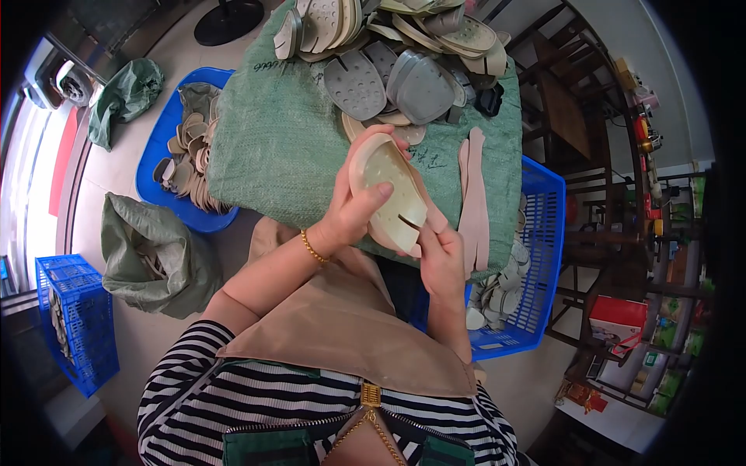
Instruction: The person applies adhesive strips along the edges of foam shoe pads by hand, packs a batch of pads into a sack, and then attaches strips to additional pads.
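Observation:
My left hand [357, 198] is wrapped round a pale cream, shoe-shaped piece [387, 186], its thumb lying on the dotted inner face. A pink strip [437, 220] runs along the right edge of that piece. My right hand [443, 260] pinches the strip and the lower right end of the piece, near a dark slit. More pink strips [474, 202] lie to the right on the green woven sack [264, 155]. Grey perforated pieces [355, 84] and cream ones [320, 27] are heaped beyond my hands.
A blue tub [148, 177] of beige pieces stands left of the sack. A blue basket [548, 233] with pale pieces is at right. An open green sack [128, 256] and another blue basket [89, 330] are on the floor at left. Wooden chairs [571, 124] stand at right.

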Motion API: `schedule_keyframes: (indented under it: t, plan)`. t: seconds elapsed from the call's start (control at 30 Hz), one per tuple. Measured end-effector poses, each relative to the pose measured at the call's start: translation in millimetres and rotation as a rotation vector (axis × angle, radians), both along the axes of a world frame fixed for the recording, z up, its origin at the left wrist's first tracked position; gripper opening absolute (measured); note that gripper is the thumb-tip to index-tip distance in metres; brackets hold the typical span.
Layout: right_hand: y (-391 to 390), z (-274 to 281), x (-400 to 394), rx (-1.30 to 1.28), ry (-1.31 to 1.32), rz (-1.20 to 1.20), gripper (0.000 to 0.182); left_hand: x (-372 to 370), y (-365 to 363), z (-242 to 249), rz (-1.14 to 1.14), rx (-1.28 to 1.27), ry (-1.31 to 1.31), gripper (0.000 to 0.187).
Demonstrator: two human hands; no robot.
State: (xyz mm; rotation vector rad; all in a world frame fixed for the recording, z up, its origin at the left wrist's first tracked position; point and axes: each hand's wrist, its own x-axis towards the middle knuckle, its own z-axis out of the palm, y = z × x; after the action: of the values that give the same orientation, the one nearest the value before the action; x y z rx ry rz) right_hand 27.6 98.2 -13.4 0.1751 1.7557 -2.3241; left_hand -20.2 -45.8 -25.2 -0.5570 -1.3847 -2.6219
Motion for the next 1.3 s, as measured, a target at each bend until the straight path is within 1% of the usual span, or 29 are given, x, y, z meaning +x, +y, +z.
schedule_keyframes:
  t: [0.03,0.1,0.13,0.17,0.23,0.27,0.3,0.33,0.37,0.4,0.43,0.5,0.53,0.6,0.67,0.73,0.77,0.8,0.83,0.9,0.97,1.03,1.1,1.17,1.23,1.27,1.3]
  plan:
    - [2,-5,1,-0.001,0.001,-0.004,0.027,-1,0,0,-0.004,-0.001,0.001,0.060]
    - [6,-12,5,0.206,0.180,0.179,0.023,-3,2,-3,-0.006,0.007,-0.012,0.064]
    - [3,-9,8,0.368,0.218,0.182,0.019,-4,3,-6,-0.008,0.006,-0.008,0.064]
    - [3,-7,7,0.366,0.221,0.179,0.019,-5,3,-11,0.018,-0.009,0.001,0.063]
    - [2,-6,4,0.463,0.260,0.332,0.021,-6,2,-18,0.037,-0.029,0.009,0.062]
    - [15,-10,0,0.504,0.272,0.516,0.021,-7,1,-20,0.003,0.079,-0.080,0.061]
    - [20,-13,-4,0.501,0.271,0.515,0.021,-8,-1,-21,-0.028,0.186,-0.171,0.061]
    - [22,-15,-9,0.329,0.070,0.422,0.022,-7,-2,-20,-0.029,0.184,-0.173,0.061]
    - [23,-18,-14,0.157,-0.125,0.326,0.023,-8,-3,-17,-0.102,0.287,-0.197,0.061]
    - [24,-21,-18,-0.049,-0.168,0.185,0.025,-8,-4,-14,-0.177,0.389,-0.221,0.061]
    - [22,-22,-23,-0.053,-0.166,0.181,0.025,-7,-3,-10,-0.181,0.385,-0.221,0.061]
    - [12,-19,-34,-0.343,-0.128,0.174,0.026,-2,0,-4,-0.233,0.322,-0.307,0.068]
    - [2,-8,-36,-0.309,-0.171,0.055,0.024,-2,1,-3,-0.244,0.314,-0.307,0.068]
    - [2,-16,-39,-0.295,-0.130,0.077,0.022,-2,0,-1,-0.199,0.253,-0.247,0.067]
    - [1,-19,-40,-0.276,-0.101,0.119,0.021,-1,-1,1,-0.213,0.234,-0.235,0.065]
    - [1,-17,-38,-0.140,-0.048,0.140,0.022,2,-5,4,-0.216,0.216,-0.228,0.063]
    - [0,-16,-37,-0.145,-0.050,0.143,0.022,2,-5,6,-0.196,0.142,-0.216,0.062]
    - [0,-15,-36,-0.042,-0.012,0.147,0.023,3,-5,7,-0.180,0.069,-0.205,0.061]
    - [1,-15,-34,0.063,0.025,0.149,0.025,3,-6,6,-0.181,0.067,-0.208,0.061]
    - [2,-16,-32,0.024,0.002,0.145,0.027,0,-6,3,-0.150,-0.024,-0.115,0.059]
    - [6,-14,-30,-0.013,-0.019,0.147,0.029,-1,-5,-3,-0.140,-0.051,-0.098,0.059]
    - [16,-8,-23,-0.054,-0.214,0.367,0.032,-1,-7,-4,-0.121,-0.082,-0.085,0.059]
    - [18,-8,-18,-0.110,-0.236,0.349,0.036,-4,-11,-4,-0.147,-0.134,-0.086,0.059]
    - [16,-6,-11,-0.163,-0.257,0.327,0.039,-7,-12,-6,-0.161,-0.090,-0.107,0.060]
    - [11,-3,-3,-0.138,-0.172,0.244,0.046,-9,-13,-7,-0.184,-0.048,-0.120,0.061]
    - [15,-3,-1,-0.139,-0.168,0.241,0.046,-9,-13,-6,-0.216,-0.012,-0.141,0.062]
    - [21,-2,0,-0.142,-0.137,0.324,0.048,-9,-13,-6,-0.246,0.024,-0.163,0.063]
